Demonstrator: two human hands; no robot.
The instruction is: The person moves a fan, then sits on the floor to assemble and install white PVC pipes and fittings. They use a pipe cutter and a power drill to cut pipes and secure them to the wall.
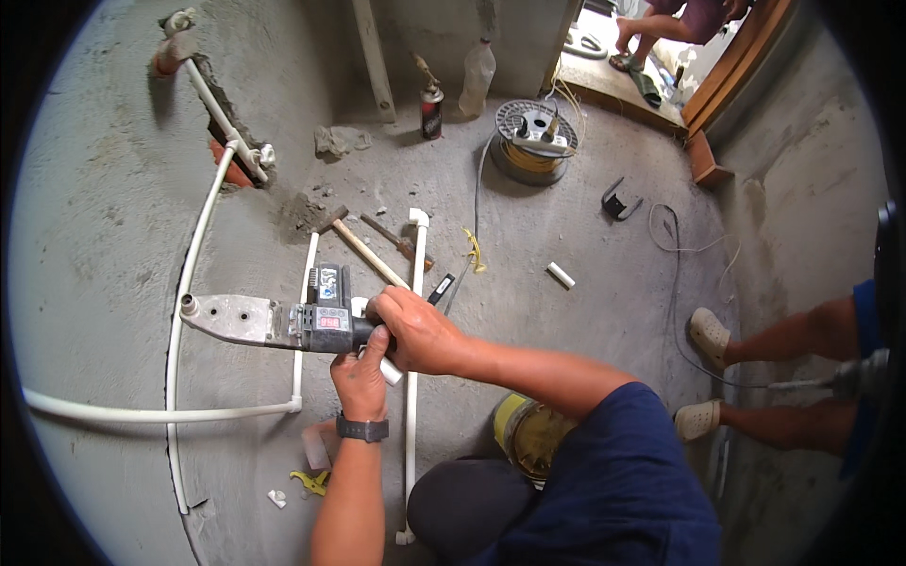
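Note:
Both my hands are closed at the black handle of a pipe fusion welder (329,319), which has a lit red display. Its flat metal heating plate (231,319) points left, with a round socket at the tip near the wall pipe. My right hand (415,330) wraps over the handle's end. My left hand (360,382), with a dark watch at the wrist, grips from below, thumb up. A short white pipe piece (389,370) shows beside my left fingers; whether they hold it is hidden. Beneath my forearm stands a long white pipe (412,424) with elbow fittings.
White pipe (200,226) runs along the left wall. A hammer (363,247), yellow pipe cutter (310,482), cable reel (531,151), spray can (431,111), bucket (514,424) and loose pipe piece (561,275) lie around. One person's clogs (706,337) are at right; another person's legs (646,42) show in the doorway.

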